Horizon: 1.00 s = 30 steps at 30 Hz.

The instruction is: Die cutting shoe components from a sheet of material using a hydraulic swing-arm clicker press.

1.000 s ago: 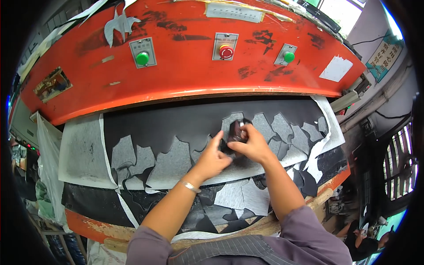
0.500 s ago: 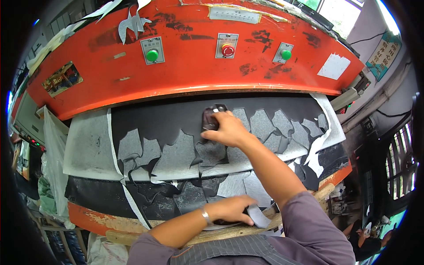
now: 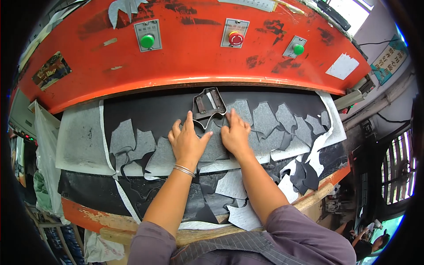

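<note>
A metal cutting die (image 3: 217, 94), an outline frame with crossbars, lies on the black sheet (image 3: 150, 104) below the red press. Spread fingers of my left hand (image 3: 189, 142) rest at its lower left, the index fingertip at the die's edge. Close to the die's right side is my right hand (image 3: 236, 136), fingers forward and slightly bent, not wrapped round anything. Whether its fingertips touch the metal I cannot tell. Grey cut-out shapes (image 3: 265, 118) run along the sheet's near edge on both sides of my hands.
The red press beam (image 3: 190, 57) spans the far side, with green buttons (image 3: 147, 41) and a red knob (image 3: 236, 38). Loose grey pieces (image 3: 244, 216) and black scraps (image 3: 304, 176) lie along the front. A wooden rail (image 3: 212, 235) edges the table before me.
My left hand has let go of a grey cut piece at the front edge and moved up to the die. The die now lies flat, and my right hand has released it and shifted to its right side.
</note>
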Each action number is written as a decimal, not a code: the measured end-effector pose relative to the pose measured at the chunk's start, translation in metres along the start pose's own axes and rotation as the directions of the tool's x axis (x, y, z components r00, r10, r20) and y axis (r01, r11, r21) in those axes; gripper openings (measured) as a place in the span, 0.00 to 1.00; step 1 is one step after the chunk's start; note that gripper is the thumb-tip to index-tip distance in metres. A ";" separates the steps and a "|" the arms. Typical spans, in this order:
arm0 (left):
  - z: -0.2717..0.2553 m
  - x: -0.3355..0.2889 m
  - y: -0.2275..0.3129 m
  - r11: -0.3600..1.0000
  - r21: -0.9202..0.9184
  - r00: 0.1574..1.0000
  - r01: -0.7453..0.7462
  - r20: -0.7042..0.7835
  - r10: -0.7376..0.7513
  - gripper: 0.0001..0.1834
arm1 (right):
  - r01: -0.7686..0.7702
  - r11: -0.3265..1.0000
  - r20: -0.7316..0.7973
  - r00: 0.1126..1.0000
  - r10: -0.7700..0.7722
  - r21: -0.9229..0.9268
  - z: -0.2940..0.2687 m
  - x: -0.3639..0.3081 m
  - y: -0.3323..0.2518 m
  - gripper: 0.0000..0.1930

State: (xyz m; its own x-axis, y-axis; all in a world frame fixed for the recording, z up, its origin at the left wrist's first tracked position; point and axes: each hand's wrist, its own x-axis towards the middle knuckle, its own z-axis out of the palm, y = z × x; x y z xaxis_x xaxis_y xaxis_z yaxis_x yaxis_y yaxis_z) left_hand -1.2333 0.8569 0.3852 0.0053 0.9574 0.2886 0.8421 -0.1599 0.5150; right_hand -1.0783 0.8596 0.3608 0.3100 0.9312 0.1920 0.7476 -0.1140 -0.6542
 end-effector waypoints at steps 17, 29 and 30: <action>0.009 0.002 -0.007 0.996 -0.086 1.000 0.013 0.014 -0.012 0.45 | 0.266 0.956 0.038 0.964 -0.263 -0.124 -0.008 -0.003 0.004 0.33; -0.159 0.027 0.019 0.896 0.128 0.539 -0.426 -0.760 0.365 0.12 | 0.369 0.925 -0.931 0.298 -0.212 -0.092 -0.246 0.090 -0.014 0.29; -0.177 0.032 0.016 0.867 0.258 0.526 -0.426 -0.709 0.469 0.13 | 0.224 0.933 -0.909 0.251 -0.333 -0.280 -0.245 0.104 -0.003 0.30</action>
State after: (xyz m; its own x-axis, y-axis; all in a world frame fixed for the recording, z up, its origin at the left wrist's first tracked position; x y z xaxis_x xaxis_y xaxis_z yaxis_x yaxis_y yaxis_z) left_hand -1.3149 0.8420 0.5457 0.0157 0.2585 0.9659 0.8670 -0.4847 0.1156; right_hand -0.9050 0.8722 0.5621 0.3626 -0.0436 0.9309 0.9319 0.0050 -0.3627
